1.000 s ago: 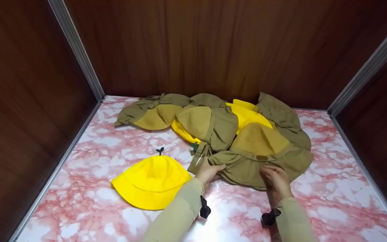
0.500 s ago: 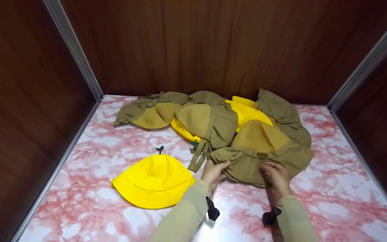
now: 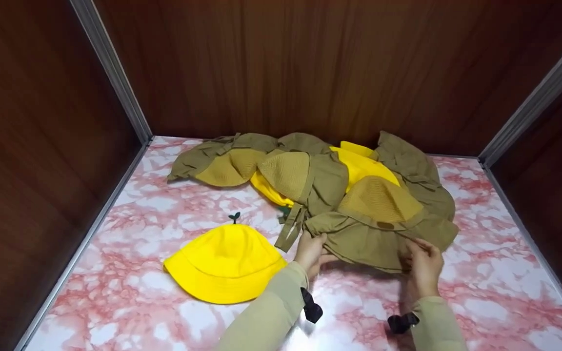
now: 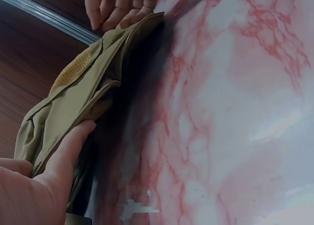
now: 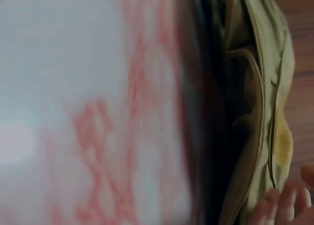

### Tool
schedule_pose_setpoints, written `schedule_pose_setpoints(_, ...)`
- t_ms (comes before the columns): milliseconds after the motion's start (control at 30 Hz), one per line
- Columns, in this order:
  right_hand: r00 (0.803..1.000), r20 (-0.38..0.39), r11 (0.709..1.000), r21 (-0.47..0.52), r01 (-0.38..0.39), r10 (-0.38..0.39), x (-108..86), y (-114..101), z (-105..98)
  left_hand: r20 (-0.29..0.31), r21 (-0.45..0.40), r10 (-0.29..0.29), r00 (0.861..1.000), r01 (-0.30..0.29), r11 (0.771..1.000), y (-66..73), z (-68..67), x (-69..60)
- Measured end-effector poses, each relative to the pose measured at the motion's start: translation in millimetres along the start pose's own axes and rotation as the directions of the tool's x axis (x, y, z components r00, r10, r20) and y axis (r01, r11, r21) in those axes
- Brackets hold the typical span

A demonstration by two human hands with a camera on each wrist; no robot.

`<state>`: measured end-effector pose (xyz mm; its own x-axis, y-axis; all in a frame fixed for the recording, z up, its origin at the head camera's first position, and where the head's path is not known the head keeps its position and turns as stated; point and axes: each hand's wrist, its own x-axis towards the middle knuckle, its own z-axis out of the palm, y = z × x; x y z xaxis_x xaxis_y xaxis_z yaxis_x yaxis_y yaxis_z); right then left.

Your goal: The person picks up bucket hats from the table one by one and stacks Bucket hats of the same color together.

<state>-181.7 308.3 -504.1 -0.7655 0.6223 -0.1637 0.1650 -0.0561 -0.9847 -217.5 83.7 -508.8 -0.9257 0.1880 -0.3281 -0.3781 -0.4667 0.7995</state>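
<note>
An olive sun hat [image 3: 366, 243] with a mesh crown and wide cloth brim lies at the front of a hat pile in the head view. My left hand [image 3: 310, 251] pinches the brim's left front edge, thumb above and a finger underneath, as the left wrist view also shows. Farther right, my right hand [image 3: 425, 265] touches the same brim with loosely bent fingers [image 4: 122, 9]; its thumb stands apart from them in the right wrist view. The brim's front edge is lifted a little off the table. A yellow bucket hat [image 3: 225, 268] with a green sprout lies left of my left hand.
Behind are more olive hats [image 3: 330, 187] and yellow hats [image 3: 364, 168], overlapping against the brown back wall [image 3: 281, 68]. A cloth strap [image 3: 291, 229] hangs toward my left hand. Brown side panels with metal edges bound the pink-marbled table [image 3: 130, 302].
My right hand has slid right along the front brim. My left hand has shifted slightly right, staying at the brim's left edge. The yellow bucket hat stays put.
</note>
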Motion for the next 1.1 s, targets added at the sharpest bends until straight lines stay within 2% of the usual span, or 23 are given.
schedule_pose_setpoints(133, 0.996, -0.063, 0.976, 0.212, -0.053, 0.068, -6.7, 6.6, -6.2, 0.004, -0.030, -0.010, 1.000, 0.010, 0.999, 2.6, 1.2, -2.8)
schedule_pose_setpoints(167, 0.993, -0.069, 0.963, 0.259, -0.072, 0.093, -7.9, 9.0, -7.5, 0.005, -0.031, -0.009, 1.000, 0.010, 0.999, 3.2, 1.4, -3.2)
schedule_pose_setpoints(233, 0.985, -0.073, 0.917, 0.381, -0.115, 0.154, -9.7, 13.3, -9.1, 0.005, -0.035, -0.016, 1.000, 0.016, 0.999, 4.7, 1.9, -4.4)
schedule_pose_setpoints(267, 0.982, -0.075, 0.905, 0.406, -0.127, 0.172, -10.1, 15.3, -9.8, 0.005, -0.036, -0.019, 1.000, 0.019, 0.999, 5.4, 2.2, -5.0)
schedule_pose_setpoints(367, 0.974, -0.086, 0.902, 0.403, -0.157, 0.209, -10.5, 19.0, -11.2, 0.011, -0.043, -0.024, 1.000, 0.025, 0.999, 5.9, 3.4, -6.4)
schedule_pose_setpoints(667, 0.951, -0.195, 0.950, 0.246, -0.191, 0.242, 1.1, 15.6, -15.0, 0.042, -0.118, -0.027, 0.999, 0.032, 0.992, 10.9, 10.7, -14.1)
schedule_pose_setpoints(733, 0.951, -0.177, 0.953, 0.215, -0.215, 0.254, 4.1, 13.1, -16.3, 0.043, -0.131, -0.029, 0.999, 0.034, 0.991, 13.1, 10.6, -15.6)
schedule_pose_setpoints(833, 0.950, -0.117, 0.938, 0.236, -0.255, 0.288, 6.6, 9.7, -19.7, 0.047, -0.137, -0.029, 0.998, 0.035, 0.990, 14.8, 8.9, -16.2)
schedule_pose_setpoints(867, 0.951, -0.091, 0.924, 0.280, -0.259, 0.294, 7.9, 8.9, -21.1, 0.044, -0.134, -0.032, 0.998, 0.038, 0.990, 15.0, 8.1, -16.4)
schedule_pose_setpoints(933, 0.946, -0.033, 0.873, 0.397, -0.283, 0.322, 11.0, 7.5, -25.7, 0.039, -0.121, -0.041, 0.998, 0.046, 0.992, 14.6, 6.5, -16.4)
schedule_pose_setpoints(967, 0.939, -0.003, 0.826, 0.476, -0.302, 0.345, 13.3, 6.8, -28.4, 0.037, -0.116, -0.048, 0.998, 0.052, 0.992, 14.0, 5.9, -16.3)
schedule_pose_setpoints(1000, 0.929, 0.039, 0.767, 0.552, -0.328, 0.368, 15.7, 6.1, -31.5, 0.033, -0.111, -0.056, 0.998, 0.060, 0.992, 13.5, 5.3, -16.2)
schedule_pose_setpoints(1067, 0.904, 0.155, 0.621, 0.680, -0.390, 0.397, 20.7, 4.9, -37.8, 0.032, -0.093, -0.068, 0.997, 0.070, 0.993, 12.1, 4.3, -15.9)
schedule_pose_setpoints(1100, 0.885, 0.221, 0.562, 0.703, -0.436, 0.410, 22.7, 4.3, -41.4, 0.035, -0.084, -0.072, 0.997, 0.075, 0.994, 11.5, 3.8, -15.8)
